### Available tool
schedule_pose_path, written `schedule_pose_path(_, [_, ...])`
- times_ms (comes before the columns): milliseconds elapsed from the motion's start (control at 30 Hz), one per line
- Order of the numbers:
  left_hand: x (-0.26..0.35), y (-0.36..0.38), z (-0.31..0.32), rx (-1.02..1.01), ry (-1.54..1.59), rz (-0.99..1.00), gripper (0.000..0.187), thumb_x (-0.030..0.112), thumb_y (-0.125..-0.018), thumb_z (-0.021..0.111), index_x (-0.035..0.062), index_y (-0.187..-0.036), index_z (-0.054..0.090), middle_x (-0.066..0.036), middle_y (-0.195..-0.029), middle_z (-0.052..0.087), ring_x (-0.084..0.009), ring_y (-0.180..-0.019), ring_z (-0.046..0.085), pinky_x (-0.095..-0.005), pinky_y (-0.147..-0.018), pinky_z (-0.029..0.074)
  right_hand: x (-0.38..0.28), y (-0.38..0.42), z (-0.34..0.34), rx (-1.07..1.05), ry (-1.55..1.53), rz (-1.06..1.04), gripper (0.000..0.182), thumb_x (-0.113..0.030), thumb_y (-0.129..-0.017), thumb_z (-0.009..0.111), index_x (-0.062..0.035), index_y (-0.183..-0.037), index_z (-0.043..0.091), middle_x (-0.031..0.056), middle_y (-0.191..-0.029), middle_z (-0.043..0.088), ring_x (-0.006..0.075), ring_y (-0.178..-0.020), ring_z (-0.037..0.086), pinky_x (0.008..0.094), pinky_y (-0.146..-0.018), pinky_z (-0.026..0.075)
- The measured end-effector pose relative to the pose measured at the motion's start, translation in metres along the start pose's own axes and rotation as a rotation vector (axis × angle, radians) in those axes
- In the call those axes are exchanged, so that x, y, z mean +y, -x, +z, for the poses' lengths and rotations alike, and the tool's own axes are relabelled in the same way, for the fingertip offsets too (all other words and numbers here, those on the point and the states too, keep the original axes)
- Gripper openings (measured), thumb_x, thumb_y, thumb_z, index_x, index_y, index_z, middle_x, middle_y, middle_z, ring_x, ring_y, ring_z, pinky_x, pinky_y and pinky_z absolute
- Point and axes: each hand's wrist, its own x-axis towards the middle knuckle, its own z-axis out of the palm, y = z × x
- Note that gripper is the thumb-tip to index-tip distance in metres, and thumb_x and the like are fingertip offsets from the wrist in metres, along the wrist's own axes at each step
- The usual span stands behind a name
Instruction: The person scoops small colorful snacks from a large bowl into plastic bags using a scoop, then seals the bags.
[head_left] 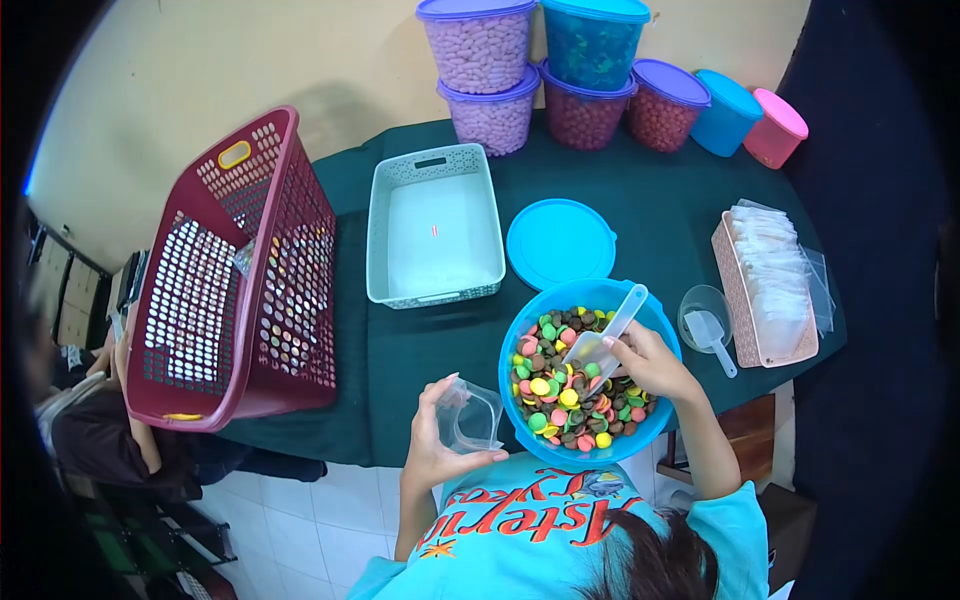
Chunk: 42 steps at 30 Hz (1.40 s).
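Observation:
My left hand [440,440] holds a clear plastic pouch [470,415] by its side, its mouth spread wide, just left of a blue bowl [517,310]. Inside the bowl lie many round candies [568,397] in brown, green, yellow and pink. Over the bowl's right part, my right hand [648,362] is closed round a translucent scoop [597,350]. The scoop's blade rests among the candies, and its handle points up and to the right.
A blue lid [561,244] and an empty pale basket [435,225] lie behind. Left stands a tall maroon basket [285,200]. Right are a small cup [706,318] and a pink basket of pouches [735,290]. Lidded tubs [490,115] line the wall. A person [110,440] sits far left.

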Motion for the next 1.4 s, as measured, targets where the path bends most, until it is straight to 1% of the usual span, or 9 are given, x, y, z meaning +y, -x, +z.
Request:
schedule_pose_path(200, [0.005,0.016,0.014,0.106,0.021,-0.051,0.1,0.026,-0.039,0.088,0.0018,-0.121,0.036,-0.012,-0.098,0.048,-0.0222,-0.091,0.052,-0.034,-0.08,0.042,-0.013,0.0,-0.003,-0.022,-0.277,0.128,0.031,-0.023,-0.091,0.042,0.0013,-0.11,0.043,0.0139,-0.105,0.052,0.0211,-0.093,0.057,0.032,-0.069,0.054])
schedule_pose_path(433, [0.008,0.035,0.024,0.232,0.022,-0.093,0.101,0.027,-0.038,0.088,0.0014,-0.121,0.036,-0.012,-0.1,0.048,-0.0219,-0.093,0.052,-0.0339,-0.08,0.042,-0.012,0.001,-0.003,-0.089,-0.291,0.081,0.032,-0.022,-0.091,0.041,0.0018,-0.113,0.04,0.0152,-0.103,0.053,0.0229,-0.094,0.057,0.0334,-0.071,0.054])
schedule_pose_path(600, [0.016,0.044,0.028,0.284,0.007,-0.147,0.101,0.027,-0.038,0.088,0.0018,-0.121,0.036,-0.012,-0.1,0.048,-0.0219,-0.093,0.051,-0.034,-0.08,0.042,-0.01,0.001,0.0,-0.019,-0.202,0.012,0.03,-0.019,-0.09,0.044,0.0021,-0.111,0.041,0.0151,-0.102,0.054,0.0215,-0.093,0.057,0.035,-0.076,0.051])
schedule_pose_path(733, [0.017,0.048,0.028,0.281,-0.009,-0.156,0.101,0.027,-0.039,0.088,0.0024,-0.121,0.037,-0.012,-0.099,0.048,-0.0223,-0.093,0.051,-0.0341,-0.08,0.043,-0.013,0.004,0.003,-0.02,-0.17,0.029,0.028,-0.018,-0.09,0.044,0.003,-0.109,0.043,0.015,-0.101,0.055,0.0215,-0.092,0.057,0.0346,-0.076,0.05])
schedule_pose_path(933, [0.016,0.043,0.025,0.246,-0.01,-0.139,0.1,0.027,-0.039,0.088,0.0022,-0.121,0.037,-0.012,-0.098,0.048,-0.0228,-0.092,0.052,-0.0346,-0.079,0.043,-0.009,0.011,0.015,-0.128,0.041,-0.1,0.028,-0.018,-0.087,0.048,0.0046,-0.104,0.046,0.0158,-0.089,0.059,0.02,-0.082,0.06,0.032,-0.07,0.047])
schedule_pose_path(1167, [0.01,0.033,0.019,0.179,-0.004,-0.108,0.1,0.027,-0.039,0.088,0.0015,-0.121,0.036,-0.013,-0.098,0.049,-0.0236,-0.092,0.053,-0.0348,-0.079,0.044,-0.003,0.011,0.015,-0.102,-0.008,-0.068,0.028,-0.018,-0.088,0.047,0.0043,-0.105,0.046,0.0156,-0.094,0.058,0.0209,-0.083,0.06,0.0332,-0.072,0.047])
schedule_pose_path(1267, [0.008,0.026,0.014,0.132,-0.006,-0.085,0.1,0.027,-0.04,0.088,0.0017,-0.121,0.036,-0.013,-0.099,0.049,-0.0237,-0.092,0.053,-0.0348,-0.08,0.044,-0.003,0.011,0.016,-0.094,-0.136,-0.023,0.028,-0.017,-0.088,0.046,0.0038,-0.107,0.044,0.0148,-0.096,0.057,0.0204,-0.085,0.059,0.0322,-0.07,0.049])
schedule_pose_path(1333, [0.007,0.021,0.012,0.105,-0.009,-0.07,0.1,0.027,-0.04,0.088,0.0018,-0.121,0.036,-0.014,-0.099,0.049,-0.0236,-0.092,0.053,-0.0348,-0.079,0.044,-0.003,0.012,0.015,-0.173,-0.233,0.005,0.028,-0.015,-0.089,0.045,0.0033,-0.11,0.042,0.0139,-0.097,0.056,0.0193,-0.087,0.059,0.0297,-0.066,0.052])
schedule_pose_path(1400, [0.006,0.016,0.01,0.075,-0.011,-0.052,0.1,0.027,-0.04,0.088,0.002,-0.122,0.036,-0.014,-0.099,0.049,-0.0234,-0.092,0.053,-0.0348,-0.079,0.044,-0.002,0.012,0.016,-0.181,-0.235,0.0,0.027,-0.016,-0.09,0.044,0.0031,-0.11,0.042,0.0131,-0.099,0.055,0.0181,-0.088,0.058,0.0297,-0.068,0.052])
